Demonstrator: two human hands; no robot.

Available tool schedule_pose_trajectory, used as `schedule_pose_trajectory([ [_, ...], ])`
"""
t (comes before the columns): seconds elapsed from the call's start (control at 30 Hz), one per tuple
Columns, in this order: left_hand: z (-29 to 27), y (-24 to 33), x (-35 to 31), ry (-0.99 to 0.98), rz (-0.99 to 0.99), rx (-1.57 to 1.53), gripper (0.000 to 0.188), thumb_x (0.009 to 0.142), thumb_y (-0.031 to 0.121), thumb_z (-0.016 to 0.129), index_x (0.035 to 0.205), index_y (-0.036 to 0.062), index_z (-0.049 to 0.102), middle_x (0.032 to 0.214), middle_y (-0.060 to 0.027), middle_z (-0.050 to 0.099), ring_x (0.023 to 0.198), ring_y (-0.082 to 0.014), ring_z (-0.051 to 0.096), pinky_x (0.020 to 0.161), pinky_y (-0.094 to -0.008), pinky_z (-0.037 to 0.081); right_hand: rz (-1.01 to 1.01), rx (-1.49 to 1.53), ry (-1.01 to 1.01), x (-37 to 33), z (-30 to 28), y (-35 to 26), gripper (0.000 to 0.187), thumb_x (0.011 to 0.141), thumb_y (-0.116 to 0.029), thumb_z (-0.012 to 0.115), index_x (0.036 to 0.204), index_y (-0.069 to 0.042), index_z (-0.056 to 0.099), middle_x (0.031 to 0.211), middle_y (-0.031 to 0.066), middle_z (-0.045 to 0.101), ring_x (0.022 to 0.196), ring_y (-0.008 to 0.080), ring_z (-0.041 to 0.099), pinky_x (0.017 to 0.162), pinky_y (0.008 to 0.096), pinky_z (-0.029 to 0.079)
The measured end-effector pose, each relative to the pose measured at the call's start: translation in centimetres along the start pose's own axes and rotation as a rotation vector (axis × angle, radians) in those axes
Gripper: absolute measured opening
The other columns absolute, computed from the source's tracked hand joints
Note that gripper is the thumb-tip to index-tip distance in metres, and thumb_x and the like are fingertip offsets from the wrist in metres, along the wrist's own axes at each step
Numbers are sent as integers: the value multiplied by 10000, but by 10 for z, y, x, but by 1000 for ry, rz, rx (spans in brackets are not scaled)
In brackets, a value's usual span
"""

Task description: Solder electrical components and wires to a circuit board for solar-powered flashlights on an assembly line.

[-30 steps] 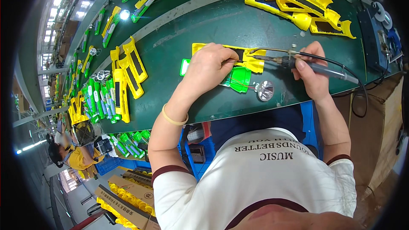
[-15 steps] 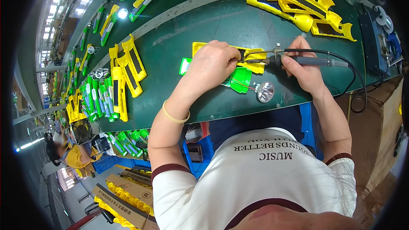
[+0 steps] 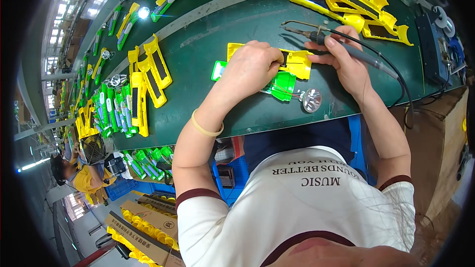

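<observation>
My left hand (image 3: pixel 253 68) is closed on a yellow flashlight shell half (image 3: pixel 298 64), its fingers pinching near the middle and hiding the left part. Under that hand lies a green shell half (image 3: pixel 282 87), and thin wires run from it to a silver reflector lamp head (image 3: pixel 311 100). My right hand (image 3: pixel 348 62) grips a soldering iron (image 3: pixel 354 52) with a thin metal tube alongside its tip. The tip points left, raised above and apart from the yellow shell. Lower fingers of my right hand reach to the shell's right end; whether they touch it I cannot tell.
Yellow shells (image 3: pixel 356 2) are piled at the back right. More yellow shells (image 3: pixel 151 71) and green flashlight bodies (image 3: pixel 113 111) lie at the left. A black cable (image 3: pixel 406 94) loops from the iron near a blue-grey box (image 3: pixel 429 44). Another person (image 3: pixel 86 178) is at far left.
The soldering iron has lifted away from the yellow shell, its tip moving up and left. My right fingers have spread toward the shell's right end. My left hand keeps its hold.
</observation>
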State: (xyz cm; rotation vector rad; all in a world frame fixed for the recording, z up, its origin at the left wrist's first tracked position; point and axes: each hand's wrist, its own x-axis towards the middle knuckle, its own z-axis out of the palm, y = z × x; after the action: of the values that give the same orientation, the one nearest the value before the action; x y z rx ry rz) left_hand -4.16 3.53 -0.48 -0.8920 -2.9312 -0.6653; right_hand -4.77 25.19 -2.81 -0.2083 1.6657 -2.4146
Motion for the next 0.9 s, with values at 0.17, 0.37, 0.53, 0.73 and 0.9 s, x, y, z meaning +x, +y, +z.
schedule_pose_trajectory([
  [0.17, 4, 5, -3, 10, 32, -14, 55, 729, 86, 605, 763, 51, 632, 709, -92, 592, 722, -276, 567, 657, -374, 462, 13, 60, 19, -6, -6, 6, 226, 897, -133, 526, 996, -29, 352, 924, 113, 502, 880, 248, 636, 719, 308, 549],
  [0.37, 3, 12, -2, -23, -1, -7, 68, 723, 88, 619, 778, 51, 636, 720, -90, 595, 728, -275, 560, 663, -370, 458, 14, 68, 27, -9, -9, 8, 208, 900, -132, 522, 973, -27, 358, 902, 109, 509, 860, 243, 640, 696, 304, 551],
  [0.53, -13, 16, -13, 157, -86, -93, 109, 728, 107, 669, 815, 42, 655, 695, -73, 576, 621, -200, 535, 578, -304, 443, 7, 71, 27, -9, -10, 8, 229, 895, -148, 531, 966, -22, 353, 910, 117, 519, 853, 232, 642, 692, 296, 550],
  [0.73, -28, 9, -41, 148, -477, -1369, 191, 796, -7, 627, 967, -13, 543, 868, -116, 627, 597, -130, 595, 524, -230, 490, -36, -35, 54, -10, -9, 8, 240, 881, -167, 559, 958, -32, 376, 857, 93, 544, 809, 167, 625, 664, 239, 495],
  [0.9, -13, 6, -55, 389, -475, -1554, 149, 815, -27, 593, 960, -27, 559, 901, -148, 640, 709, -158, 630, 606, -236, 518, -69, -30, 171, -13, -5, -2, 256, 845, -185, 606, 950, -65, 406, 732, 54, 541, 592, 73, 487, 533, 185, 371],
])
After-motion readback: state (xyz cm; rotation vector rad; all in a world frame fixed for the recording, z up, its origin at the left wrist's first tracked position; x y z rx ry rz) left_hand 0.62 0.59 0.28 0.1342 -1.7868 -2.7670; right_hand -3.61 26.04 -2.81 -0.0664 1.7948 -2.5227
